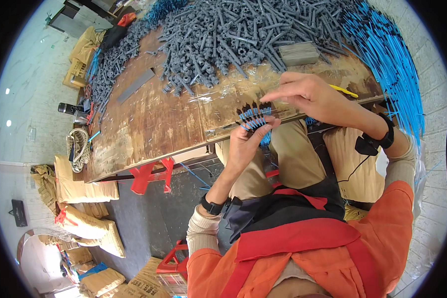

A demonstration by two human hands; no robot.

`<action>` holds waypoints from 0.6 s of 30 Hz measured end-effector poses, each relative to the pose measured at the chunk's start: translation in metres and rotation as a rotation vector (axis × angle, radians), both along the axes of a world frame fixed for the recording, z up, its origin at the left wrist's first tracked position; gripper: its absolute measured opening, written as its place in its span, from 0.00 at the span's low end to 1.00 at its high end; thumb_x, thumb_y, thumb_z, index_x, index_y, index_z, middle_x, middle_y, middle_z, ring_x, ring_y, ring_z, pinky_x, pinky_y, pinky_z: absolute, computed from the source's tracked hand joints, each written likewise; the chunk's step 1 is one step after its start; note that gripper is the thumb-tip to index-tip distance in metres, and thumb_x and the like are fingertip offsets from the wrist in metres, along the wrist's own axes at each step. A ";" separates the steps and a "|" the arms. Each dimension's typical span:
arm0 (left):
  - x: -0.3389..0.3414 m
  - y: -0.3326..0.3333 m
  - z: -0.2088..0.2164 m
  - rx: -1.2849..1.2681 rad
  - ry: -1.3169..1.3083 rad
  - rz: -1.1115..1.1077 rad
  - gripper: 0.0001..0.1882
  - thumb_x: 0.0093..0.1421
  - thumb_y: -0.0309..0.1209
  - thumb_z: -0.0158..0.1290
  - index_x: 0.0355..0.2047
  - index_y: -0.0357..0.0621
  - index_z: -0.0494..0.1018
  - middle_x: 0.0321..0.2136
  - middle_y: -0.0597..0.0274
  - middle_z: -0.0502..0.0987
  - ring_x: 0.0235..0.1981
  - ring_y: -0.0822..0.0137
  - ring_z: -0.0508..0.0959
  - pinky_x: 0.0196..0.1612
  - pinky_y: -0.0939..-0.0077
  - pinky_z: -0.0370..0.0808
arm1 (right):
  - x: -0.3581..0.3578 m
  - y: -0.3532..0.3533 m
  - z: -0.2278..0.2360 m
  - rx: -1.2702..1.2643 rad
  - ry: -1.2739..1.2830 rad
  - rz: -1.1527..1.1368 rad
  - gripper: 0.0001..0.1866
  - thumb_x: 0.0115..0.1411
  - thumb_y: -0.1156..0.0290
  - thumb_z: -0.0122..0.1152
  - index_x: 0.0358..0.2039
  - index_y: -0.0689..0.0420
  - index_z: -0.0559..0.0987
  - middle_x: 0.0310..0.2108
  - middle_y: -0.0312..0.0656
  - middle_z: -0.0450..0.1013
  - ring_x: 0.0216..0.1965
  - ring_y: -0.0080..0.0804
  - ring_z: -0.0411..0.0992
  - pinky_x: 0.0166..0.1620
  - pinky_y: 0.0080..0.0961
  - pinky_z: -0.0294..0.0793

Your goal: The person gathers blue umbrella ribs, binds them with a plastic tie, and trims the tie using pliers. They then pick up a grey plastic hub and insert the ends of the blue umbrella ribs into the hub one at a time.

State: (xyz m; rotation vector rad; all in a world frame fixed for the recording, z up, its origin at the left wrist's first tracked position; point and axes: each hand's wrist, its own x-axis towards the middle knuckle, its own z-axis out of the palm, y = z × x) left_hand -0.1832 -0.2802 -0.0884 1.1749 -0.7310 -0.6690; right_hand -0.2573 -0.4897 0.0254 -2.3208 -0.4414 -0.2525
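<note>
Bright light, white glints on left wall [27, 109], edges bent, corners black

Workshop, from where I'm standing. Giveaways: scuffed, stained wooden bench [149, 119] left of centre; bulk heap of grey plastic-looking parts [208, 44] along the top of the frame; thick stack of black-tipped blue rods [395, 74] upper right; brown sacks [94, 226] lower left, dark grey floor [139, 218] alongside.

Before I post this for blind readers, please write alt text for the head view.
The left hand holds a bundle of blue, black-tipped sticks at the edge of a wooden table, the right hand close to their tips. Beyond lie a heap of grey parts and, at right, more blue sticks.
</note>
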 end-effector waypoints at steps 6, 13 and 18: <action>-0.003 -0.002 -0.001 -0.022 0.054 -0.002 0.12 0.65 0.21 0.50 0.47 0.32 0.74 0.42 0.54 0.80 0.48 0.63 0.78 0.53 0.72 0.73 | 0.001 0.008 -0.014 -0.042 -0.153 -0.079 0.19 0.56 0.84 0.52 0.46 0.53 0.79 0.30 0.43 0.64 0.32 0.39 0.66 0.34 0.30 0.65; -0.006 -0.004 -0.002 -0.064 0.142 0.017 0.12 0.65 0.21 0.50 0.48 0.32 0.74 0.43 0.54 0.80 0.48 0.63 0.78 0.53 0.72 0.73 | -0.003 0.018 -0.027 -0.078 -0.285 -0.159 0.21 0.53 0.86 0.53 0.45 0.53 0.79 0.33 0.43 0.66 0.35 0.41 0.68 0.36 0.30 0.68; -0.005 -0.002 -0.004 -0.067 0.179 -0.001 0.12 0.64 0.21 0.50 0.48 0.32 0.74 0.43 0.53 0.79 0.48 0.64 0.78 0.54 0.72 0.73 | -0.004 0.016 -0.026 -0.194 -0.369 -0.153 0.22 0.51 0.87 0.54 0.46 0.54 0.79 0.34 0.44 0.67 0.36 0.41 0.69 0.37 0.32 0.69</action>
